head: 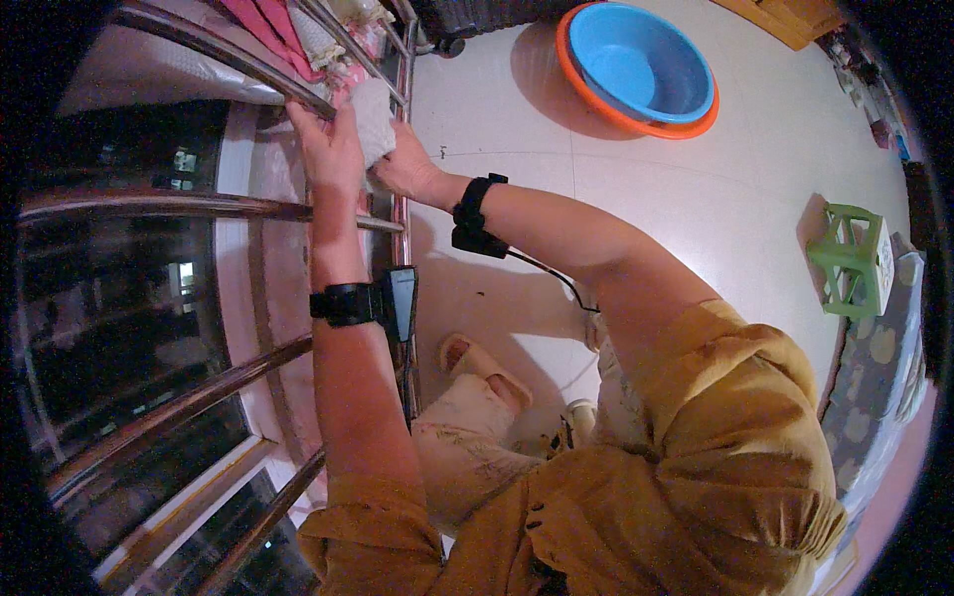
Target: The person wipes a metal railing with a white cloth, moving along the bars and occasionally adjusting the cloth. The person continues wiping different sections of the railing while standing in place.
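Note:
A white cloth (pixel 373 123) is bunched up among the bars of a metal rack (pixel 261 205), at the upper left. My right hand (pixel 410 167) grips its lower right edge. Against the cloth's left side lies my left hand (pixel 332 153), thumb and fingers spread around the end of a bar. Whether those fingers also pinch the cloth is hard to see. Beyond my hands, a pink cloth (pixel 276 37) and other light fabrics hang over the rack. Black bands with devices circle my left wrist (pixel 346 304) and my right wrist (pixel 473 216).
A blue basin (pixel 633 67) sits inside an orange basin (pixel 700 130) on the pale tiled floor (pixel 507 127). At the right, a green plastic stool (pixel 850 261) stands near patterned fabric (pixel 872 372). Dark window panes (pixel 141 298) are behind the rack. A black cable (pixel 555 277) trails from my right wrist.

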The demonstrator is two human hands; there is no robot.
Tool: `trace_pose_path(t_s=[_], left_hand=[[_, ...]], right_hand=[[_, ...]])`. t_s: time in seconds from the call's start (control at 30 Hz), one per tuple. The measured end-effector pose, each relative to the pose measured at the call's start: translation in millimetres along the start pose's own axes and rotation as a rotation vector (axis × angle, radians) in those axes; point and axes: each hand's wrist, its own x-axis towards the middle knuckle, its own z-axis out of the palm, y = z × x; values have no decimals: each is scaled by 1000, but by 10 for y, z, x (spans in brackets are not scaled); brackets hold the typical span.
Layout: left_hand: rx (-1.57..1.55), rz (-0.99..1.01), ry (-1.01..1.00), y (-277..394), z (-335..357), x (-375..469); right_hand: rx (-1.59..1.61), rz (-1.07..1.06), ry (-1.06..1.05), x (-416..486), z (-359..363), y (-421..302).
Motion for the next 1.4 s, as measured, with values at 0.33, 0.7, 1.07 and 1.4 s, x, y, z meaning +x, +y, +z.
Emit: trace_pose_path(t_s=[0.33, 0.7, 1.07, 1.4], left_hand=[[208, 67, -4, -178, -61, 39], [173, 57, -14, 188, 22, -126], [183, 40, -55, 64, -24, -104], [263, 43, -5, -66, 13, -73]], right_hand=[[-99, 798, -833, -554, -176, 35], [212, 671, -805, -532, -129, -323], [-293, 789, -978, -563, -417, 14], [10, 394, -87, -112, 11, 170]])
